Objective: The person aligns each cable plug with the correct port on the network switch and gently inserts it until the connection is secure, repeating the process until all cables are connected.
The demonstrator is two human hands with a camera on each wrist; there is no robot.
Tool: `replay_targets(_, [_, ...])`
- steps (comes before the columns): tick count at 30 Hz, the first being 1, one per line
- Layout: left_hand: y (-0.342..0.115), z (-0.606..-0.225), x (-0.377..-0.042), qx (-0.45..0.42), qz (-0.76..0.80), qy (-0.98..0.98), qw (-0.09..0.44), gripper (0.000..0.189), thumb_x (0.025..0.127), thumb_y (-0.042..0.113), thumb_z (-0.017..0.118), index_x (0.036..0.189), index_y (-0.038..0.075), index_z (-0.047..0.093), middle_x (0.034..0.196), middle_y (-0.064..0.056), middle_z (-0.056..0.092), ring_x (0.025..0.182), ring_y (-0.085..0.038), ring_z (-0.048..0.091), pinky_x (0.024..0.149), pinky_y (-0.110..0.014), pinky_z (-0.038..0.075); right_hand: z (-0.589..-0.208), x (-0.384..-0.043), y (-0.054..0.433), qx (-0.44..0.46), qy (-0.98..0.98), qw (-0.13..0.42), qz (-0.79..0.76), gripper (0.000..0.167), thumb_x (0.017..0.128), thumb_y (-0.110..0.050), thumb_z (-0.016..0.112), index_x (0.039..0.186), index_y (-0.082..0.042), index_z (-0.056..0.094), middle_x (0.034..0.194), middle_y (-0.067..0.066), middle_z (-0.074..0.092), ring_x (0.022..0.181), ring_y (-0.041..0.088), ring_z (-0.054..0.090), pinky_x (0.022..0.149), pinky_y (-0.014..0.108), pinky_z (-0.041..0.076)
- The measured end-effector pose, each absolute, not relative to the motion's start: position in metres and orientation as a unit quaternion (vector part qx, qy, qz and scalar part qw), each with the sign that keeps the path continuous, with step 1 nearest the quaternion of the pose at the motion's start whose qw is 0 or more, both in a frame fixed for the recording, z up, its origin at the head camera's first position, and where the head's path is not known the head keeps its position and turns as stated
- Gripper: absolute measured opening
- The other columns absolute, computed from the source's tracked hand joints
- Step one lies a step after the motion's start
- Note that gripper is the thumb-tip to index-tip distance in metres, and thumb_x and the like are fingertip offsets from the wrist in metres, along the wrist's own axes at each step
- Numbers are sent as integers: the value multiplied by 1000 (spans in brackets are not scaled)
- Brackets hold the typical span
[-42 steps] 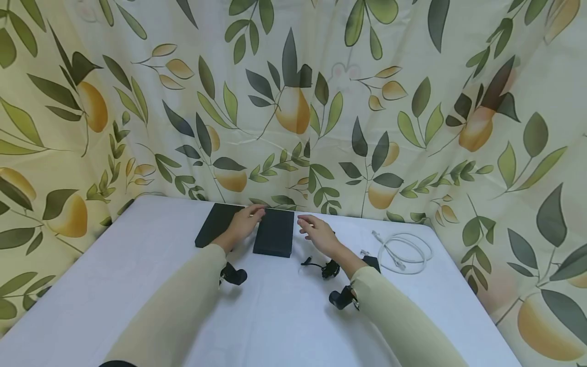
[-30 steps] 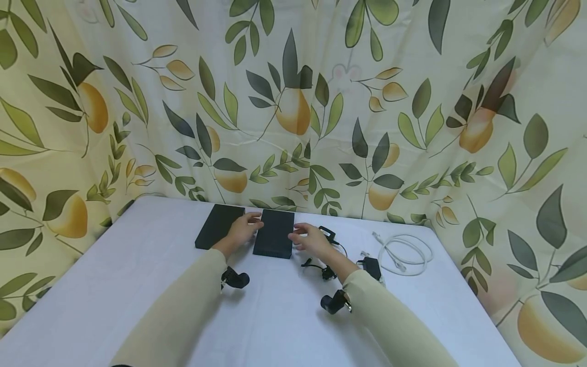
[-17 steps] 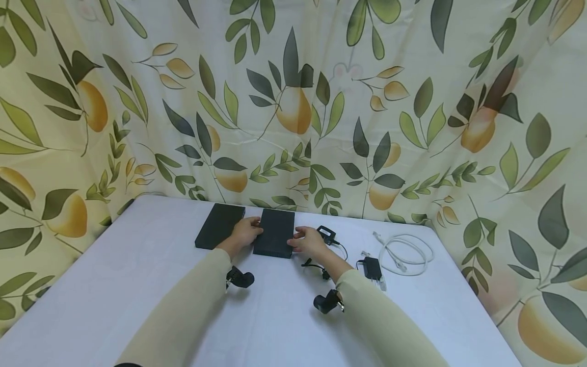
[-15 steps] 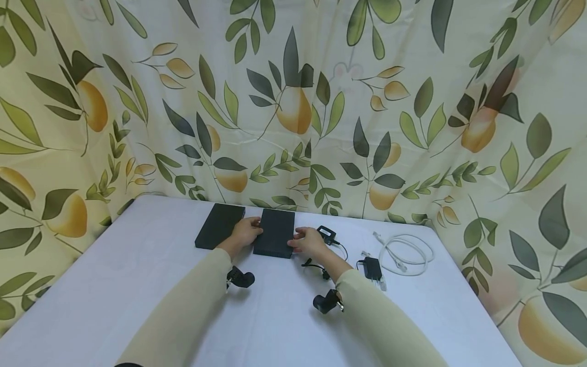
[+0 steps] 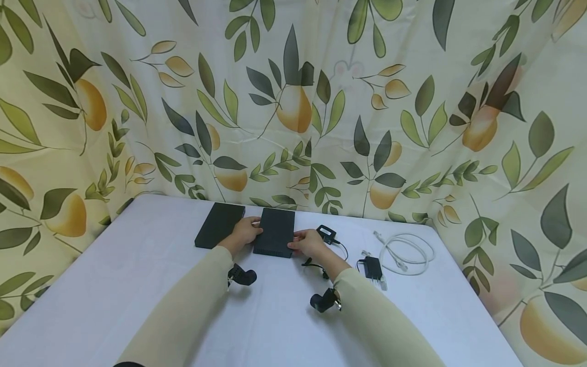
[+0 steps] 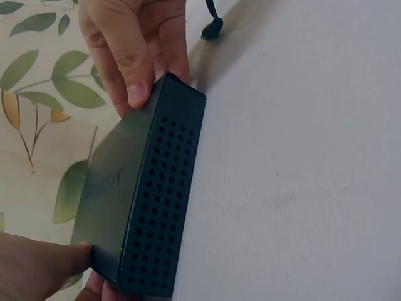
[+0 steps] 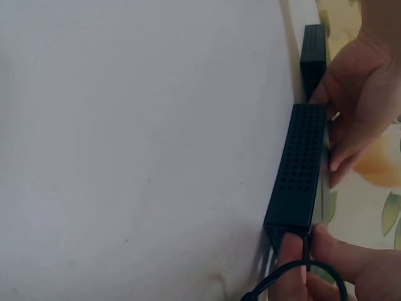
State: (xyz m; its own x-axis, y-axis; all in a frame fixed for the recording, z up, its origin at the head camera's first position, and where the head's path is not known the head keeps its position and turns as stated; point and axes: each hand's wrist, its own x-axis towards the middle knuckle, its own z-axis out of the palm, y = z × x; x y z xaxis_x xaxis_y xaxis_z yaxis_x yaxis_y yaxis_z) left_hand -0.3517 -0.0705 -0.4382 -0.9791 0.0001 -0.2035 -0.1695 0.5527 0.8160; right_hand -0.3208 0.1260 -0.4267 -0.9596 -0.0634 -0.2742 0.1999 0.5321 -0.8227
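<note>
A flat black vented box (image 5: pixel 275 232) lies near the table's far edge; rows of round holes run along its near side (image 6: pixel 160 200). My left hand (image 5: pixel 244 232) grips its left edge, thumb on the top face and fingers at the side, partly hidden. At the opposite edge my right hand (image 5: pixel 311 243) pinches the box between thumb and fingers. Whether the box is slightly lifted I cannot tell. A second flat black box (image 5: pixel 219 225) lies just left, beside my left hand; part of it also shows behind that hand in the right wrist view.
Right of my right hand lie a black device with a thin cord (image 5: pixel 326 234), a short black cord (image 5: pixel 313 264) and a black power adapter (image 5: pixel 372 267). A coiled white cable (image 5: pixel 407 274) lies farther right. A leaf-and-fruit patterned curtain (image 5: pixel 321 102) hangs behind the white table (image 5: pixel 275 326).
My right hand has come left and down onto the box's right edge, my left hand down onto its left edge. Both took hold of it. Over the last half second little has moved.
</note>
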Motion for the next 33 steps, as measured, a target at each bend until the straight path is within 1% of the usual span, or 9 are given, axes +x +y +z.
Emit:
replay_targets(3, [-68, -437, -351, -62, 471, 874, 96, 46, 98, 8, 59, 143, 4, 50, 144, -18, 52, 134, -32, 48, 111, -44, 41, -425, -320, 124, 50, 876, 135, -460, 47, 89, -6, 72, 132, 3, 58, 105, 10, 63, 65, 7, 63, 63, 17, 51])
replay_targets(7, [-68, -435, -350, -77, 479, 868, 107, 47, 97, 7, 59, 143, 5, 49, 147, -19, 48, 133, -32, 49, 111, -45, 42, -424, -318, 122, 49, 885, 135, -443, 47, 88, -6, 73, 131, 4, 58, 105, 11, 64, 63, 6, 61, 62, 16, 50])
replay_targets(10, [-68, -433, -348, -87, 476, 867, 121, 48, 97, 6, 59, 143, 7, 49, 148, -20, 46, 124, -31, 54, 106, -42, 46, -422, -316, 121, 49, 890, 135, -433, 47, 87, -6, 74, 130, 4, 59, 105, 12, 65, 65, 8, 61, 65, 18, 50])
replay_targets(15, [-70, -430, -346, -101, 455, 873, 145, 49, 96, 8, 61, 144, 10, 49, 146, -20, 47, 112, -30, 57, 91, -39, 54, -421, -314, 118, 54, 896, 139, -417, 47, 86, -5, 75, 129, 5, 59, 104, 13, 65, 66, 10, 64, 64, 19, 54])
replay_targets(17, [-71, -429, -345, -105, 452, 872, 152, 50, 96, 8, 61, 145, 11, 49, 145, -20, 47, 111, -30, 57, 88, -39, 55, -421, -314, 117, 57, 897, 144, -414, 47, 86, -3, 75, 129, 6, 58, 103, 13, 64, 66, 11, 64, 62, 19, 56])
replay_targets(20, [-73, -429, -344, -110, 461, 866, 157, 51, 96, 7, 61, 145, 11, 49, 146, -19, 46, 113, -30, 56, 89, -39, 56, -418, -311, 115, 67, 895, 151, -415, 47, 85, -2, 75, 129, 5, 58, 104, 14, 63, 67, 12, 66, 61, 20, 56])
replay_targets(24, [-75, -430, -340, -110, 471, 860, 161, 51, 95, 5, 62, 144, 11, 49, 146, -19, 45, 112, -30, 57, 87, -38, 58, -415, -306, 114, 70, 889, 162, -423, 47, 85, 0, 74, 128, 6, 57, 105, 15, 64, 72, 17, 70, 66, 24, 59])
replay_targets(29, [-79, -430, -332, -98, 469, 863, 160, 49, 95, 6, 63, 142, 8, 50, 141, -19, 52, 109, -28, 58, 82, -36, 59, -412, -302, 115, 54, 880, 179, -437, 45, 84, 5, 72, 125, 10, 56, 100, 17, 63, 70, 18, 71, 65, 25, 60])
replay_targets(33, [-82, -430, -327, -85, 470, 864, 157, 49, 94, 5, 64, 141, 7, 51, 136, -18, 56, 106, -27, 60, 76, -33, 60, -409, -296, 113, 51, 889, 174, -421, 44, 85, 4, 72, 125, 10, 56, 100, 16, 64, 70, 19, 72, 66, 24, 60])
